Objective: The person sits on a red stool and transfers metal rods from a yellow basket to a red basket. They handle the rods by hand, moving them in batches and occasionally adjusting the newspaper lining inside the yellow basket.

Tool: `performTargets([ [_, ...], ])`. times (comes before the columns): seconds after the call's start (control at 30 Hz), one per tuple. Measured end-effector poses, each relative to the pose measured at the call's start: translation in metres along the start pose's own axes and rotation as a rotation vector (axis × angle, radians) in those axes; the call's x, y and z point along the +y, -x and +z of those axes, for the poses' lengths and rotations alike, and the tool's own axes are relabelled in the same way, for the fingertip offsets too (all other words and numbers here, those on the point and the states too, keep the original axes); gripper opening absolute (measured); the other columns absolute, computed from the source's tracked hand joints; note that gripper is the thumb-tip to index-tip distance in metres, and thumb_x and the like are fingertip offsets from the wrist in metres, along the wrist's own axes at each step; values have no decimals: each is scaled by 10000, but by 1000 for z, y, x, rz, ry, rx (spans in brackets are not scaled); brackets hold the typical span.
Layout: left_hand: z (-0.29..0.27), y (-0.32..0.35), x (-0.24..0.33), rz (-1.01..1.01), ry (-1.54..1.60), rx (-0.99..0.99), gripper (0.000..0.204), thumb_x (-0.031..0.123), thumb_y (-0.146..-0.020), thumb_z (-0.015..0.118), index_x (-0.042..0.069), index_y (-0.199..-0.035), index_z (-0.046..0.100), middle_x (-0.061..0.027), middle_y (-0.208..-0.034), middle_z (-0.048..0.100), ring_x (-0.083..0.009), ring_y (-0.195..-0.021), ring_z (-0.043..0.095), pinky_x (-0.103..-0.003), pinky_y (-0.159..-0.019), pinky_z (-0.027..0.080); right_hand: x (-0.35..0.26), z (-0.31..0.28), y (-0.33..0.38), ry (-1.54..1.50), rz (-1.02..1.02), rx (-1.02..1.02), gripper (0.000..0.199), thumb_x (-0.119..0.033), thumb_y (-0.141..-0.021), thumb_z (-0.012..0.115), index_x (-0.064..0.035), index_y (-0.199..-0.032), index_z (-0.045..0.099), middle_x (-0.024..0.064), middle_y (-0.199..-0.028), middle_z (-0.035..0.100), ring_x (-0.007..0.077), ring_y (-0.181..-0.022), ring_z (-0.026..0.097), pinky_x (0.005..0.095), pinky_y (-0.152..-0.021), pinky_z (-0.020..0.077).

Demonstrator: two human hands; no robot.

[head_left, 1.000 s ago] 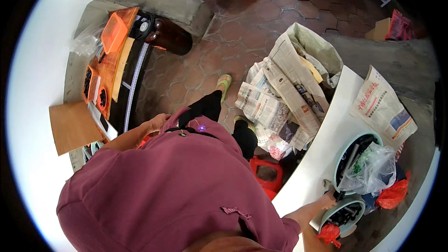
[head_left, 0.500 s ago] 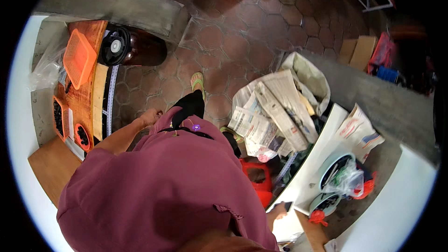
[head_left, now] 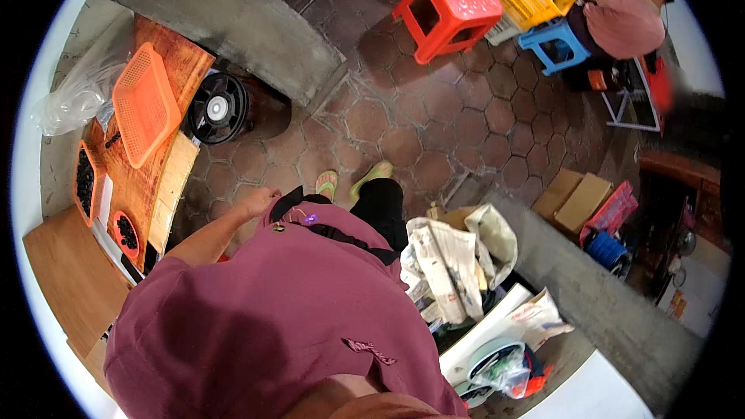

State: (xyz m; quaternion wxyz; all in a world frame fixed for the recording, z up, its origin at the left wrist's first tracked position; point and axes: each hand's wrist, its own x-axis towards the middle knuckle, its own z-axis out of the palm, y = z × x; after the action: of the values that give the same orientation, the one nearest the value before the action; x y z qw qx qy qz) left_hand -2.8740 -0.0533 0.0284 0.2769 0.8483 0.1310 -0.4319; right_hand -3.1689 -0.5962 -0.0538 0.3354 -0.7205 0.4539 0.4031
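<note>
My left hand [head_left: 262,201] hangs beside the hem of my maroon top [head_left: 256,295], over the tiled floor. It looks loosely bent, but its fingers are too small and blurred to tell whether they are closed, and I make out nothing in them. Nearest on that side is a wooden table [head_left: 159,62]. It carries an orange mesh basket [head_left: 145,105], a second orange basket of small black pieces [head_left: 87,182] and a red dish of black pieces [head_left: 126,234]. My right hand is out of view.
A dark round drum [head_left: 219,109] stands by the table. Newspapers [head_left: 446,268] lie over an open sack [head_left: 497,240] at right, near a pale bench with a basin [head_left: 497,351]. Concrete ledges [head_left: 256,23] flank the passage. Ahead are a red stool [head_left: 454,12] and a seated person [head_left: 621,19].
My view has turned and moved forward, bringing the seated person and yellow crates in. My right hand, earlier by the bench with a small dark object, has left view. Both feet now show together.
</note>
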Motion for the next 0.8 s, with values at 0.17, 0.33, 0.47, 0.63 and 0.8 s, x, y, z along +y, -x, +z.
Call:
performTargets([
  [0.17,-90,-114,73,-56,48,132,355,314,-893,539,-6,-1006,642,-240,-978,672,-373,-900,647,-465,-779,478,-202,-106,-127,244,-130,-80,740,-532,-635,728,28,-1109,631,207,-1101,660,354,-1043,644,454,-872,518],
  [0.33,-94,-233,95,-100,-89,315,329,299,-883,539,-2,-974,634,-253,-904,655,-400,-833,645,-482,-738,477,-424,-246,-275,646,-229,-220,725,-512,-645,734,33,-1113,637,209,-1112,662,349,-1047,646,445,-870,520],
  [0.47,-86,-280,211,-296,84,149,364,333,-864,560,20,-1023,656,-249,-995,662,-399,-939,644,-462,-801,495,-638,-356,-362,1024,-275,-308,713,-497,-653,738,37,-1116,642,211,-1121,664,345,-1050,649,438,-869,522],
  [0.63,-67,-313,282,-262,273,234,393,347,-843,587,25,-1048,679,-248,-1024,676,-383,-996,648,-449,-857,505,-909,-394,-400,1282,-489,-228,699,-477,-662,744,41,-1120,649,214,-1132,666,340,-1055,651,430,-867,525],
  [0.8,-238,-366,411,-470,598,447,362,303,-855,553,-14,-998,652,-266,-937,673,-412,-927,655,-454,-801,512,-1159,-375,-402,1179,-730,-99,723,-431,-648,750,65,-1157,612,257,-1110,660,369,-1044,647,420,-855,514],
])
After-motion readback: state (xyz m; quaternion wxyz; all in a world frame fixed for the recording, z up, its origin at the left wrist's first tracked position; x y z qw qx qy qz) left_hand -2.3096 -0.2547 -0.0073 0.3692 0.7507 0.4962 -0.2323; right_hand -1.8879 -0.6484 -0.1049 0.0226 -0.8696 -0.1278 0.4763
